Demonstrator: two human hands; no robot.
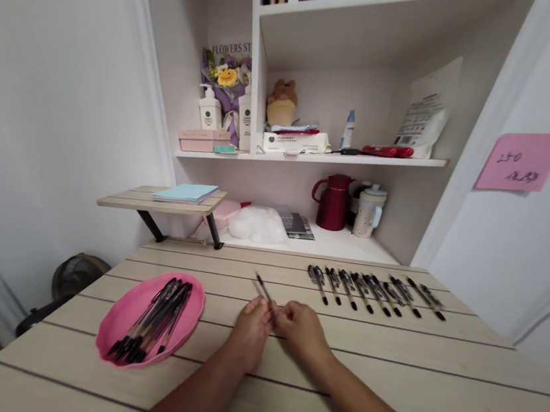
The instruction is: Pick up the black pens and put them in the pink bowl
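A slim pen (263, 286) points up and away from me, its dark narrow end uppermost. My left hand (250, 331) is closed on its lower part. Pressed close beside it, my right hand (304, 330) is also closed, with its fingertips at the pen's lower end; the fingers hide that end. To the left stands a pink scalloped bowl (113, 306) with several black-ended pens (153, 321) heaped in it. On the right, several pens with black ends (369, 294) lie slanted side by side in a row, with clear-looking caps toward the back.
Under my hands is a slatted wooden table (382, 393). A small raised shelf (125, 199) at the back left carries blue paper (186, 192). Behind the table are a white plastic bag (259, 224), a red jug (333, 203) and a pale tumbler (369, 214).
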